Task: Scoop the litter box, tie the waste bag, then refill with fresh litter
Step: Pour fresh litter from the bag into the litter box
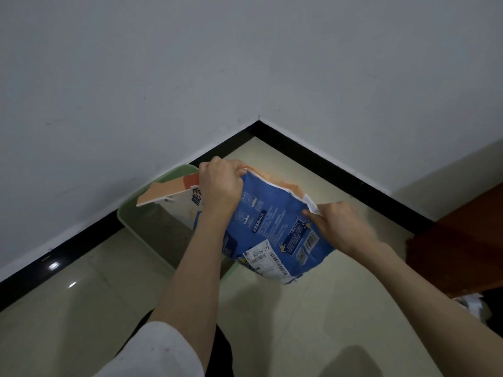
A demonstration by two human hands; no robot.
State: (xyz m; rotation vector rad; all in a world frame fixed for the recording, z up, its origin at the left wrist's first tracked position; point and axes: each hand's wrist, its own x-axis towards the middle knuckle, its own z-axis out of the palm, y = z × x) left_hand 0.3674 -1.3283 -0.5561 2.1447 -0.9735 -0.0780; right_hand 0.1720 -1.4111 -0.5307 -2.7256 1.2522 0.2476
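Two hands pinch litter bag (275, 229): left hand (219, 186) top, right hand (340, 227) corner | risk: tilted bag slips, missing litter box (128, 213)

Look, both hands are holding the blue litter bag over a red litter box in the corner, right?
Not quite: the litter box is pale green, not red. The head view shows it. The left hand and right hand do hold the blue litter bag over it in the corner.

the litter bag (275, 227) is blue with white print, barcode labels and an orange top edge, the litter box (128, 213) pale green, the floor (272, 322) cream, the baseboard (340, 172) black.
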